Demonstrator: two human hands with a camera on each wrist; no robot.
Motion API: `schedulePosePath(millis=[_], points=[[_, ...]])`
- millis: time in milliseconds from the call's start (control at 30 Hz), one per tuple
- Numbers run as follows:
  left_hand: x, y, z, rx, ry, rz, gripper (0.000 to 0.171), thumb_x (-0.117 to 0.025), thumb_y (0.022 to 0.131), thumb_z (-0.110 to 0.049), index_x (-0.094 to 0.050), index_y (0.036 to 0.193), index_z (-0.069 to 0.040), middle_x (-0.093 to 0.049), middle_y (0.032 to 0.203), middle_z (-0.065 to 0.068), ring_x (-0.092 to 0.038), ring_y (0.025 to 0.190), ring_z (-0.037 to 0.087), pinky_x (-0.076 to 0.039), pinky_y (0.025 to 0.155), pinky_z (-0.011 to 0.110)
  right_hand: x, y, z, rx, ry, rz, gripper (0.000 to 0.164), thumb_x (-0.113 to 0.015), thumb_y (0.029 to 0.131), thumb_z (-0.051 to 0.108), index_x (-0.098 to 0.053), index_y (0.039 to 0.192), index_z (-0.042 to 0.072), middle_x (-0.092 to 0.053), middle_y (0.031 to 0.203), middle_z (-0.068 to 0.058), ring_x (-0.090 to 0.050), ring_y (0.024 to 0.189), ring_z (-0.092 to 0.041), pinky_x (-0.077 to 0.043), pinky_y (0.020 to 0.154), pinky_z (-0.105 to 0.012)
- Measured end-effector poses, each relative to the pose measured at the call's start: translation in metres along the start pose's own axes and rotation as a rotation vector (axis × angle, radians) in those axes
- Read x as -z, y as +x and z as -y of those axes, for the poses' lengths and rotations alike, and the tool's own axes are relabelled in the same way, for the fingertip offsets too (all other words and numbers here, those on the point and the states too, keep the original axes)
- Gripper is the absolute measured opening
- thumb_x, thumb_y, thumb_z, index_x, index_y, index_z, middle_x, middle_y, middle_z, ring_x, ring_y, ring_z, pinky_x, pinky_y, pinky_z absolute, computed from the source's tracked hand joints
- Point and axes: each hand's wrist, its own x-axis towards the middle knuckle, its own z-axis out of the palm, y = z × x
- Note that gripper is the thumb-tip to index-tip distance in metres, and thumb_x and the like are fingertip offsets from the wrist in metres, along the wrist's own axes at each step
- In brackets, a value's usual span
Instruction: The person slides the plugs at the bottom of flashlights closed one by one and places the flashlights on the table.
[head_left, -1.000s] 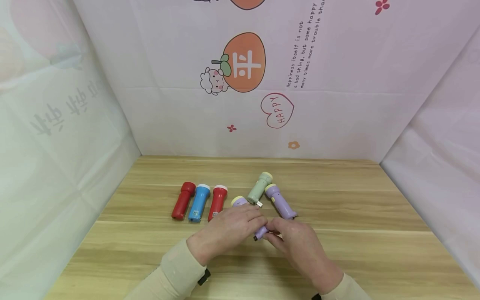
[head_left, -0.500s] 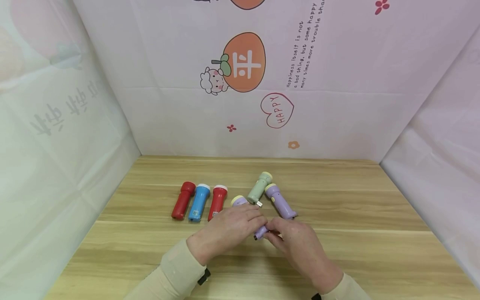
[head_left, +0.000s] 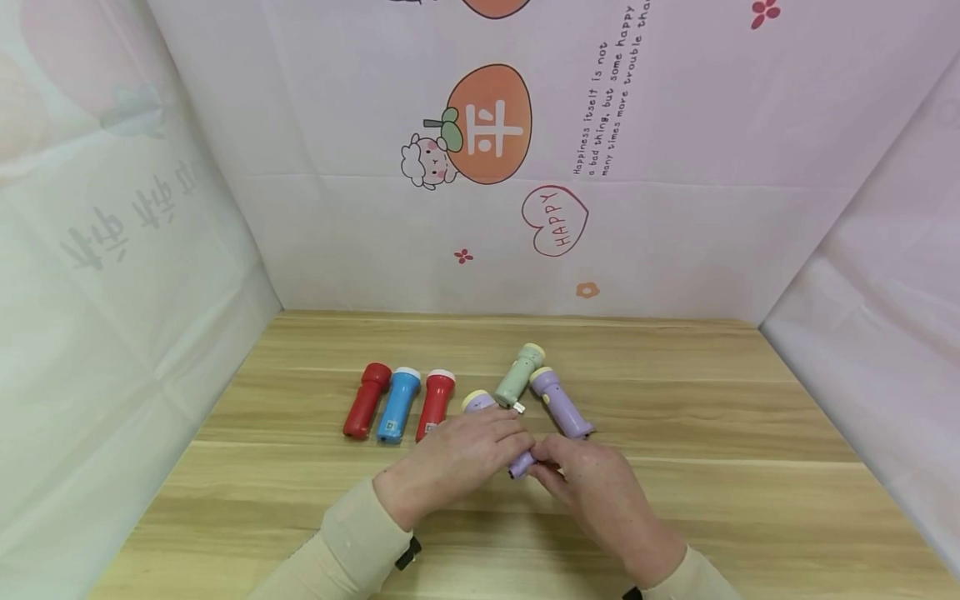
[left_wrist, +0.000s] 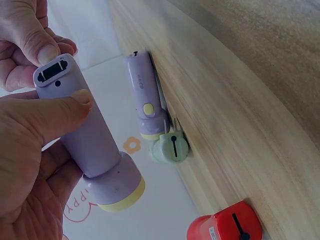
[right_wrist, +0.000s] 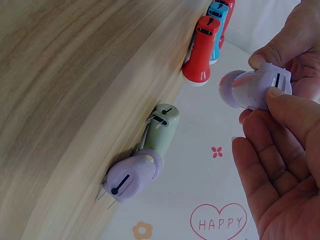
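My left hand [head_left: 457,454] holds a purple flashlight [left_wrist: 92,130] with a yellow lens rim, the thumb lying along its body. In the left wrist view the tail end tilts up and shows a dark slot and a small round hole. At that tail end my right hand [head_left: 600,492] pinches the edge between thumb and index finger, its other fingers loosely spread in the right wrist view. Much of the flashlight is hidden by the left hand in the head view. Just beyond lie a pale green flashlight [head_left: 519,377] and another purple flashlight [head_left: 562,406], close together.
A red flashlight [head_left: 367,402], a blue flashlight [head_left: 399,406] and another red flashlight [head_left: 435,406] lie in a row to the left on the wooden table [head_left: 712,400]. Thin prongs stick out near the green and purple tails. A printed white cloth [head_left: 360,242] walls the back and sides.
Both hands stay in nearly the same place. The held flashlight's tail has shifted very slightly, and less of its dark mark shows in the head view.
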Motion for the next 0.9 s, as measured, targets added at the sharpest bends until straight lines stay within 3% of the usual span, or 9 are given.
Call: schedulePosePath(millis=[900], points=[[0.0003, -0.0006, 0.0006, 0.003, 0.013, 0.010, 0.036, -0.075, 0.097, -0.014, -0.067, 0.131, -0.020, -0.070, 0.129, -0.009, -0.057, 0.135, 0.012, -0.038, 0.120, 0.027, -0.0019, -0.0001, 0.0007, 0.001, -0.018, 0.003, 0.028, -0.095, 0.072, 0.013, -0.074, 0.088, 0.020, -0.073, 0.081, 0.015, -0.061, 0.065, 0.003, -0.053, 0.058, -0.021]])
